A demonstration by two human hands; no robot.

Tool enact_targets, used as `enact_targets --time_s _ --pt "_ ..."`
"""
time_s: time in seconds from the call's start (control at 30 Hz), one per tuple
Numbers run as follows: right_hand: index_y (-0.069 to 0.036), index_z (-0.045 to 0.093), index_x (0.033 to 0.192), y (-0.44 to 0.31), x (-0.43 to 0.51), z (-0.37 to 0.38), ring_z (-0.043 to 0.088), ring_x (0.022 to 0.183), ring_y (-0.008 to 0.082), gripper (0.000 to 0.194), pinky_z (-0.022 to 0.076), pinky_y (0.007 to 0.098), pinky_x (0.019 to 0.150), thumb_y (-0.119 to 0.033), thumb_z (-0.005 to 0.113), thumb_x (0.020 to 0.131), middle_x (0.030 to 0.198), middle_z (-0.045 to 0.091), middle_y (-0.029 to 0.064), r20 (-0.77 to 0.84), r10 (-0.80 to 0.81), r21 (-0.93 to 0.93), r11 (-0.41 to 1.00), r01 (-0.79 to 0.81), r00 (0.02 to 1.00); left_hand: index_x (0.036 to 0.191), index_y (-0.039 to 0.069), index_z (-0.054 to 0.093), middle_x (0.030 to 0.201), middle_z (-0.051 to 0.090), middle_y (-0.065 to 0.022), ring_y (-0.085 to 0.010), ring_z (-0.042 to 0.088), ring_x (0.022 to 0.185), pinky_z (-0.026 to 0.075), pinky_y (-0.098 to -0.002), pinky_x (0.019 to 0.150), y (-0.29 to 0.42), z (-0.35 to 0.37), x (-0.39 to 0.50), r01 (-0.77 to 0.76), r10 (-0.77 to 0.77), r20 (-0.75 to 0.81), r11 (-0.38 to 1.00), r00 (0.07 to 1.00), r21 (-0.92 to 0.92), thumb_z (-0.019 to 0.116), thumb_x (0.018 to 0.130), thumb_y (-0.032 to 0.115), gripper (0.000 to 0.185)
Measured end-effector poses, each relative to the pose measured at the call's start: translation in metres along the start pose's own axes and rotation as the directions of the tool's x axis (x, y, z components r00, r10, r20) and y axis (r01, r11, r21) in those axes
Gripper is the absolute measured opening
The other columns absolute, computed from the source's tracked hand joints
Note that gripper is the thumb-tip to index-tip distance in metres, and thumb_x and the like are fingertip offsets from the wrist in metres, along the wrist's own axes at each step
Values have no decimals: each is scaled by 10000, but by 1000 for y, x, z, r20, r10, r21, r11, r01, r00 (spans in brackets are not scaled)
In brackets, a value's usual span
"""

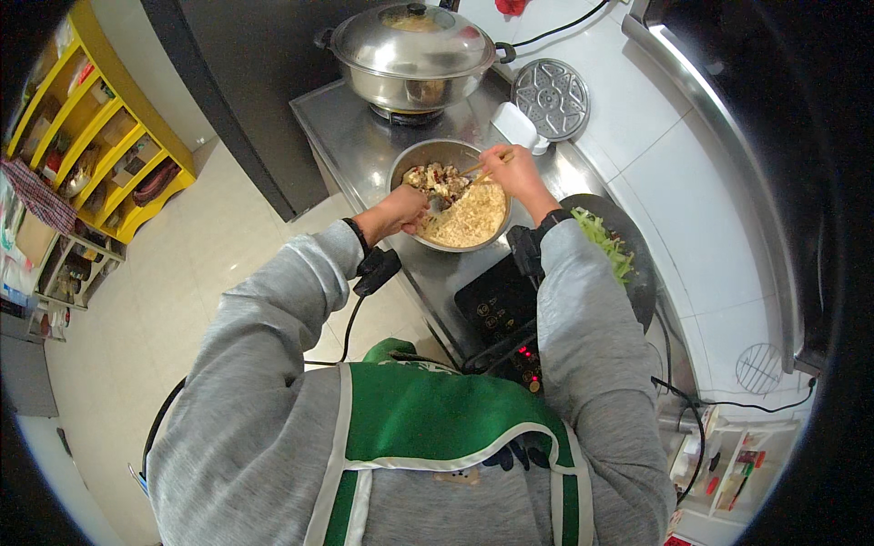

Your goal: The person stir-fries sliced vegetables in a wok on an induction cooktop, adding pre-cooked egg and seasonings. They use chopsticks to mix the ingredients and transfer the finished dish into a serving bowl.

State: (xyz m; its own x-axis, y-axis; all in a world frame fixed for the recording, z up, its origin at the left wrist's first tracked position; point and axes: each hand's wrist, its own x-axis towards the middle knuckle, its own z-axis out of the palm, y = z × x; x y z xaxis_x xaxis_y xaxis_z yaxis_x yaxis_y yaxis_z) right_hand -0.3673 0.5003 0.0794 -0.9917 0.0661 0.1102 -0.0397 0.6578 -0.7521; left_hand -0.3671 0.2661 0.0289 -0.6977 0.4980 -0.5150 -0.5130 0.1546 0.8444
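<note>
A stainless steel bowl [394, 179] stands on the metal counter before me. Pale yellow, crumbly food [471, 222] fills its near and right part. A chunky mix of white and dark brown pieces [433, 179] lies at its far left. My left hand [404, 207] reaches over the bowl's left rim, closed on what looks like a metal spoon [438, 200]; its handle is hidden in the fingers. From the right, my right hand [513, 174] grips a pair of wooden chopsticks [478, 166], their tips down among the chunky food.
Behind the bowl, a large lidded steel pot [416, 75] sits on a burner. A perforated steamer plate [550, 99] and white plastic item [515, 126] lie right of it. A dark wok [638, 280] holds chopped greens [604, 242], beside a lit induction cooker [491, 300]. Cables hang near my sleeves.
</note>
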Motion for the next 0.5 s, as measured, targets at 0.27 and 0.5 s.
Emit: enact_targets --time_s 0.27,0.5 --pt "-1 661 799 -37 -18 -12 623 605 185 245 476 312 582 -241 613 811 655 646 107 -90 -61 151 986 74 994 846 50 525 552 355 40 -66 298 407 214 -242 342 16 -10 -36 -53 51 24 993 998 108 477 872 211 170" --pt "-6 663 886 -94 -63 -68 597 640 101 221 489 219 586 -203 568 858 730 649 71 -151 -26 33 999 31 988 856 70 524 565 348 48 -54 281 416 216 -220 352 68 11 -93 -101 74 120 967 990 234 475 888 236 176"
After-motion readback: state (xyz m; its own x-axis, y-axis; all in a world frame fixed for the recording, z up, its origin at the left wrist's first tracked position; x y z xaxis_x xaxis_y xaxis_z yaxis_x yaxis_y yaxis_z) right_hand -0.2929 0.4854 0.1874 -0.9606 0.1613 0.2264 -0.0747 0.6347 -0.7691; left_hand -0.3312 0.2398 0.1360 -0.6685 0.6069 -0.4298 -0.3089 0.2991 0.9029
